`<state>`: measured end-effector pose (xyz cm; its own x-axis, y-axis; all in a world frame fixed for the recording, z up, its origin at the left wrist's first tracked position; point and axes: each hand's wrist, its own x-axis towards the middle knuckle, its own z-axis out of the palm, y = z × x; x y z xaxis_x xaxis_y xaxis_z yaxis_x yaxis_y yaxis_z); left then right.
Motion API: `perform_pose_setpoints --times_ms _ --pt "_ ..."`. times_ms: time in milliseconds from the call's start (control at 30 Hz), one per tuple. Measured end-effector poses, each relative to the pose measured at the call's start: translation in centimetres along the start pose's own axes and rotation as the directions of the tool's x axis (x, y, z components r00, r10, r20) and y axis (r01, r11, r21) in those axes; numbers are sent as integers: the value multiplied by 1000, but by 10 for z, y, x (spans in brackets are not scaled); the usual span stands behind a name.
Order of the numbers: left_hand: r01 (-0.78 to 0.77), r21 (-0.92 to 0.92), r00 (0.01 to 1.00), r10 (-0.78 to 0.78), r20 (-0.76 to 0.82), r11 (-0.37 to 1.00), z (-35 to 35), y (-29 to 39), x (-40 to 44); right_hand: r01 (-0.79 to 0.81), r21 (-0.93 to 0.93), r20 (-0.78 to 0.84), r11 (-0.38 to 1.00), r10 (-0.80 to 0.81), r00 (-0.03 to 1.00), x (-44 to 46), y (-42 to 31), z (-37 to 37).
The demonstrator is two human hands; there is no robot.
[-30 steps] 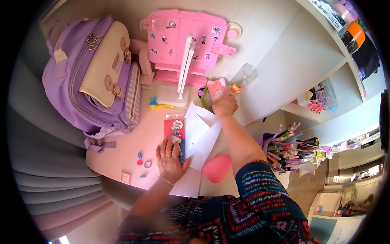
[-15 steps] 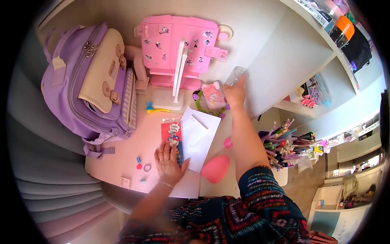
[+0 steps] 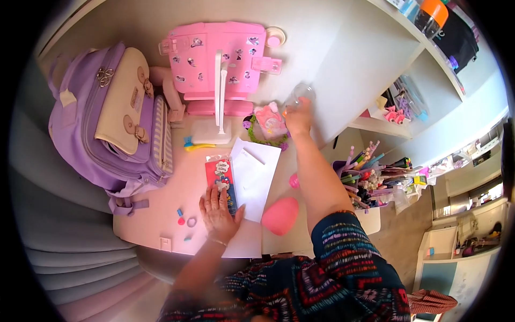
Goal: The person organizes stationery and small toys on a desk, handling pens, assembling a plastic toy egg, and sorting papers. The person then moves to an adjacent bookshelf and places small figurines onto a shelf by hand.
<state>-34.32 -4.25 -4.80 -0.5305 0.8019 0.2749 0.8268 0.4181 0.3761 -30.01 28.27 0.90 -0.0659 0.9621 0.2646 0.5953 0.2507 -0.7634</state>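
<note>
My right hand [image 3: 299,118] reaches to the back of the desk, its fingers wrapped around a clear see-through cup [image 3: 304,91] by the wall panel. Just left of it lies a small pink plush-like item [image 3: 270,120] with a green and purple garland [image 3: 264,140] around it. My left hand [image 3: 218,216] rests flat, fingers stretched, on the lower part of a red and blue cartoon packet [image 3: 221,173]. Beside that packet are white papers [image 3: 265,177]. A pink rounded object [image 3: 280,216] sits right of the papers.
A purple and cream backpack [image 3: 115,118] fills the left side. Behind stand a white lamp [image 3: 212,131] and a pink book stand [image 3: 214,61]. A crowded pen holder [image 3: 362,180] is at the right, under shelves [image 3: 391,127]. Small trinkets [image 3: 191,221] lie near the front.
The view has shifted slightly, so the desk things appear further left. My right hand's fingers have closed further around the clear cup. My left hand stays on the packet.
</note>
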Motion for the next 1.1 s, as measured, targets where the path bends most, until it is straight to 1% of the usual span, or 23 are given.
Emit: perform_pose_setpoints --times_ms 33,133,233,300,333,367,467,567,667,767,833,933,1033,1100 --pt "-4 -12 1000 3 -7 1000 0 0 1 -7 -21 22 1000 7 1000 2 -2 -1" --pt "-11 -11 1000 10 -23 1000 2 -1 0 -93 -28 133 995 96 986 5 -17 -14" --pt "10 -11 1000 -10 3 1000 1 -1 0 -78 -67 188 995 89 978 1 -20 -17" --pt "11 -9 1000 -11 10 1000 2 -3 -1 86 -58 162 995 -76 984 5 0 -2" --pt "17 -6 1000 -17 10 1000 3 -4 -1 173 -49 152 984 -164 975 14 26 14" --pt "13 -27 1000 -13 14 1000 3 -5 -1 154 -55 134 986 -146 980 17 28 16" --pt "19 -34 1000 -19 3 999 4 -6 -2 75 42 69 996 -78 995 8 9 2" --pt "27 -26 999 -27 23 999 1 -5 -2 83 217 43 973 -94 995 -5 -12 -9" --pt "43 -28 999 -43 23 999 -2 -7 -2 63 309 94 949 -96 991 -14 -18 3" --pt "40 -30 999 -39 22 999 -2 -7 -2 -1 512 250 859 -148 957 -36 -36 18" --pt "45 -34 999 -44 28 998 -3 -7 -2 31 498 325 867 -220 920 -46 -41 35" --pt "57 -38 997 -56 47 998 -3 -8 -2 234 465 350 854 -421 837 -61 -47 68" --pt "68 -45 996 -65 60 997 -2 -7 -2 189 549 466 814 -487 739 -78 -70 71" --pt "80 -43 995 -78 61 996 -2 -9 -3 99 592 501 800 -461 733 -83 -78 80"
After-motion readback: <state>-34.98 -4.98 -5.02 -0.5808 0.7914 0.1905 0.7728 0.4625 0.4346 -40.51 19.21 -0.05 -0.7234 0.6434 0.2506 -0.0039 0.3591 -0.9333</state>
